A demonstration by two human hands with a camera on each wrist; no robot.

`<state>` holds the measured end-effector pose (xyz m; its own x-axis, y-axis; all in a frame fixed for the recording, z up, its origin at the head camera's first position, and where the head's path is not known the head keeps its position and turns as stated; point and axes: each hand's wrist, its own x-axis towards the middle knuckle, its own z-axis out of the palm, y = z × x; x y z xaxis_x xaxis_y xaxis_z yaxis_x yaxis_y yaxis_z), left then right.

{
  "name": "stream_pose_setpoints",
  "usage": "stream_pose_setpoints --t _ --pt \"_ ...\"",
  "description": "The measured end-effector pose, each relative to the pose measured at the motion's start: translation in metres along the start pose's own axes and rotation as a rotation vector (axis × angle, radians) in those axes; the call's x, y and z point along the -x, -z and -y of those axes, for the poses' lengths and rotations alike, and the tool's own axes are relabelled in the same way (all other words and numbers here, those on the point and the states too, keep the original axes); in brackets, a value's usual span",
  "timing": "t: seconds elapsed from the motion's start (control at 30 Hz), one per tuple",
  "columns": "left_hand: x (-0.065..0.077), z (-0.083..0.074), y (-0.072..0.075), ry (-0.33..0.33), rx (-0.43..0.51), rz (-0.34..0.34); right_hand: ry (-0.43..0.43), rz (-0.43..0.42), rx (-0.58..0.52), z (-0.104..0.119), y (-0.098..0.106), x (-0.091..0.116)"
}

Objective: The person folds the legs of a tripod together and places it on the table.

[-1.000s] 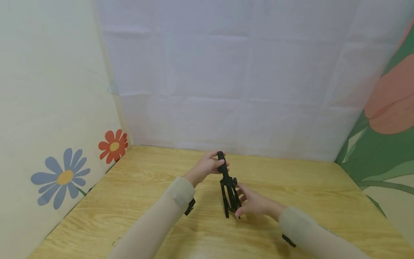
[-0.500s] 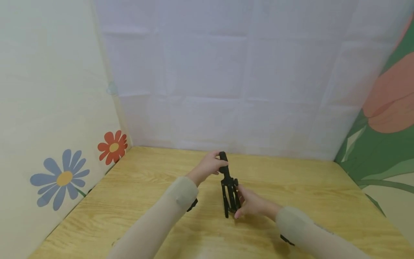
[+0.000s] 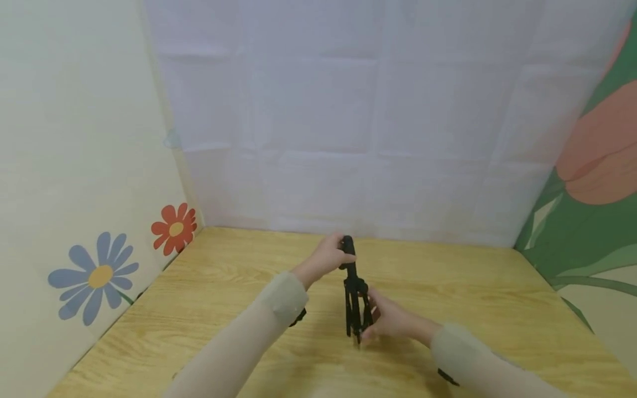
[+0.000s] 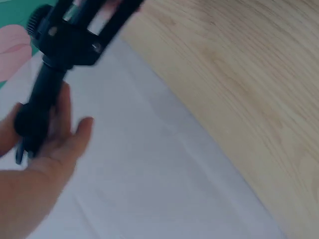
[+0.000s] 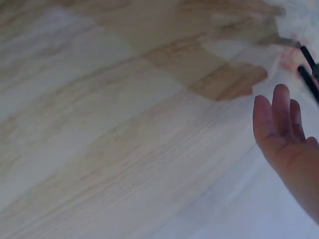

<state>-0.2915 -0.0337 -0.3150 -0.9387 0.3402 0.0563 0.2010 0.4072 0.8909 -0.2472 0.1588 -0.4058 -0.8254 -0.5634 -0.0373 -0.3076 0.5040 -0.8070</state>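
A small black tripod (image 3: 351, 282) stands out against the table in the head view, its legs folded close together and pointing down toward me. My left hand (image 3: 326, 256) grips its upper handle, and the left wrist view shows fingers and thumb on either side of the dark shaft (image 4: 42, 97). At the lower right of the tripod is my right hand (image 3: 393, 318), thumb near the leg ends and fingers around the outer leg. In the right wrist view this hand (image 5: 286, 132) has gently bent fingers beside the black leg tips (image 5: 309, 82).
A wood-grain table (image 3: 219, 309) lies beneath both hands. Behind it hangs a creased white cloth (image 3: 308, 121). A flower-printed panel (image 3: 89, 182) borders the left side, and a green panel with a pink tulip (image 3: 592, 221) the right.
The tripod has turned about its length, so its legs line up differently, and its top has shifted slightly right with my left hand. My right hand stays by the legs.
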Motion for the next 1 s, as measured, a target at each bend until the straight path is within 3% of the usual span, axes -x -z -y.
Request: stream_pose_setpoints --t 0.2,0.33,0.47,0.63,0.77,0.87,1.0 --pt "0.003 0.006 0.017 -0.126 -0.015 0.197 0.009 0.068 -0.128 -0.004 0.012 0.001" --pt "0.003 0.007 0.027 -0.140 -0.012 0.285 0.043 0.141 -0.207 -0.005 0.014 -0.002" --pt "0.002 0.010 0.035 -0.127 -0.022 0.314 0.074 0.196 -0.232 -0.006 0.011 -0.006" --pt "0.001 0.017 0.042 -0.136 0.036 0.386 0.113 0.239 -0.245 -0.004 0.005 -0.011" --pt "0.001 0.023 0.044 -0.158 0.094 0.420 0.076 0.248 -0.271 0.000 -0.003 -0.014" --pt "0.001 0.029 0.045 -0.188 0.130 0.414 0.056 0.226 -0.288 0.002 -0.007 -0.016" --pt "0.002 0.034 0.045 -0.199 0.137 0.355 0.059 0.165 -0.265 0.002 -0.010 -0.017"
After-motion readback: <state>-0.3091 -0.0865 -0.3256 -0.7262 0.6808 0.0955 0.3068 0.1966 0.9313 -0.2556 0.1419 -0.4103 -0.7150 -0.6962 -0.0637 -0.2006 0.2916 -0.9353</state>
